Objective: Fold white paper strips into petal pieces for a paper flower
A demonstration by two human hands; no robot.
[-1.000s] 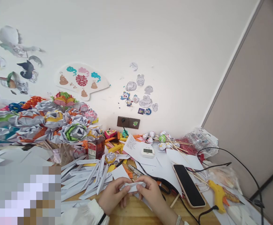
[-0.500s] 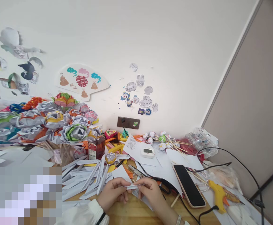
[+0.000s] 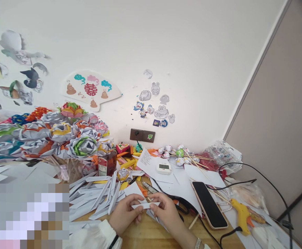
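Observation:
Both my hands pinch a narrow folded strip of white paper just above the wooden table near its front edge. My left hand, in a white sleeve, grips the strip's left end with closed fingers. My right hand pinches the right end between thumb and fingertips. A heap of folded white paper strips lies to the left of my hands. Small scissors lie just beyond the strip.
A black phone lies to the right, with a yellow glue gun and black cables beyond it. Paper flowers are heaped at the left. A white timer, skewered paper buds and loose sheets sit at the back.
The strip has been flattened and now lies level between my fingers. My hands stayed in nearly the same place.

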